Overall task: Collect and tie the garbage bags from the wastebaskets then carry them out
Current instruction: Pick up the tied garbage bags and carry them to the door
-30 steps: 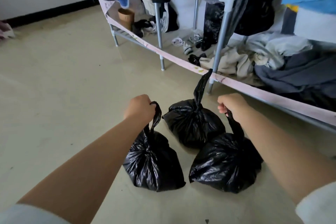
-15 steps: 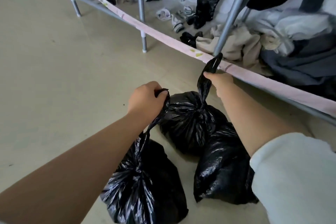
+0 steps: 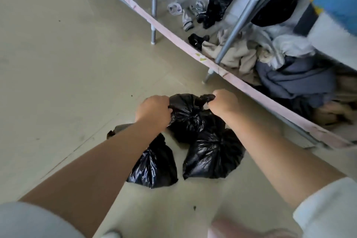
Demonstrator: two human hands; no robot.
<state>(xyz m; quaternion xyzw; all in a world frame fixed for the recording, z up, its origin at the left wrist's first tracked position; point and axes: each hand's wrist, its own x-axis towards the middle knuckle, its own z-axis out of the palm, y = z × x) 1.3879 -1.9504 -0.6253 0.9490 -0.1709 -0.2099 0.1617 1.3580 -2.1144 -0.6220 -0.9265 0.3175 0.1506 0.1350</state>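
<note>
Three black garbage bags lie together on the floor [image 3: 58,63] just beside the metal rack [image 3: 237,23]. The left hand [image 3: 153,111] and the right hand [image 3: 224,102] each have a closed grip on the far bag [image 3: 185,120], fingers curled into its plastic. The left bag [image 3: 154,164] and the right bag [image 3: 212,154] lie nearer the person, touching it.

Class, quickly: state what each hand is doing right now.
Left hand: grips the tied black plastic garbage bag.
Right hand: grips that bag's twisted top.
</note>
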